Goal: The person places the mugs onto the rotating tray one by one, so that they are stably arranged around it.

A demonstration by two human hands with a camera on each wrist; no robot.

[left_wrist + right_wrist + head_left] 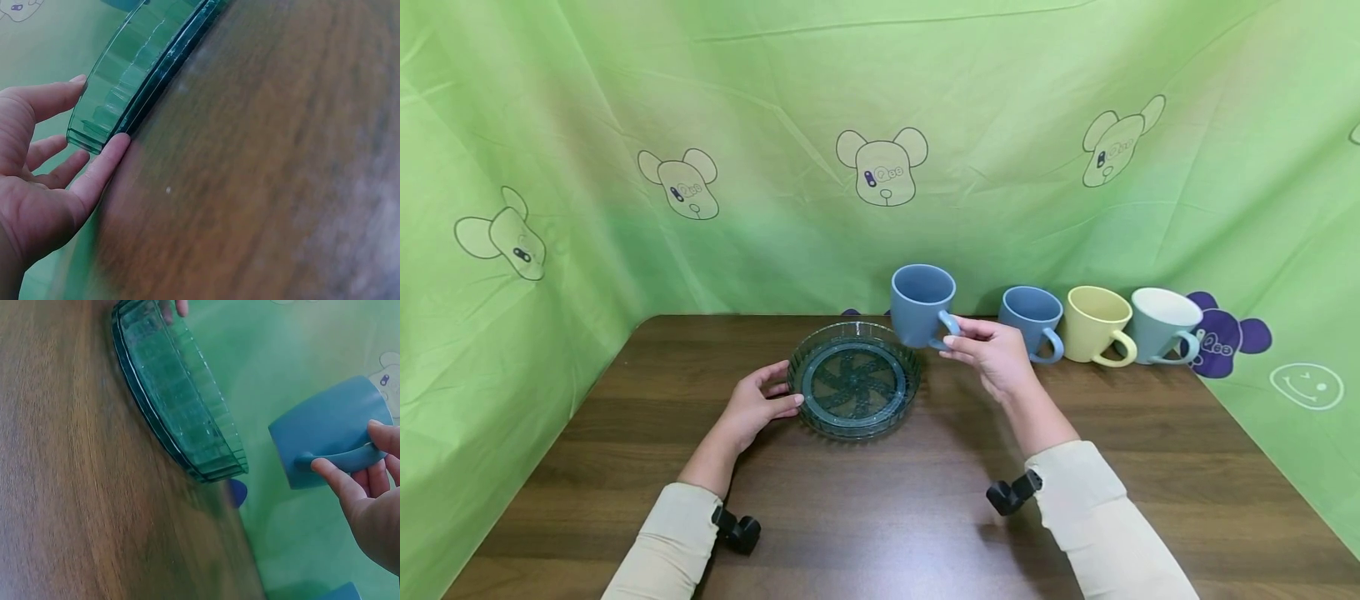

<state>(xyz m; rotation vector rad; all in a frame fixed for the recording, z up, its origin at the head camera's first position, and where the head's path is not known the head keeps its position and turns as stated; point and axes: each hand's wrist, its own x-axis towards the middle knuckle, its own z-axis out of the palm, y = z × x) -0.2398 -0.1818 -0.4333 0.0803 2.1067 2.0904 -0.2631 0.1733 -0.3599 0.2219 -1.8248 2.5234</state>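
Note:
A round, green-tinted glass dish (854, 382) with a ribbed wall sits on the table. My left hand (758, 407) holds it by its left side; in the left wrist view the thumb lies at the lower edge of the glass wall (140, 65) and a fingertip meets the rim. In my right hand (988, 354) is a blue mug (916, 312), gripped by its handle between thumb and fingers. The mug is upright and raised, at the dish's far right edge in the head view. From the right wrist, the mug (331, 434) appears apart from the dish (175, 394).
Along the table's back right edge stand another blue mug (1028, 312), a yellow mug (1093, 325) and a light teal mug with a white inside (1161, 329), handles facing right. A green printed cloth (775, 242) hangs behind the wooden table (865, 517).

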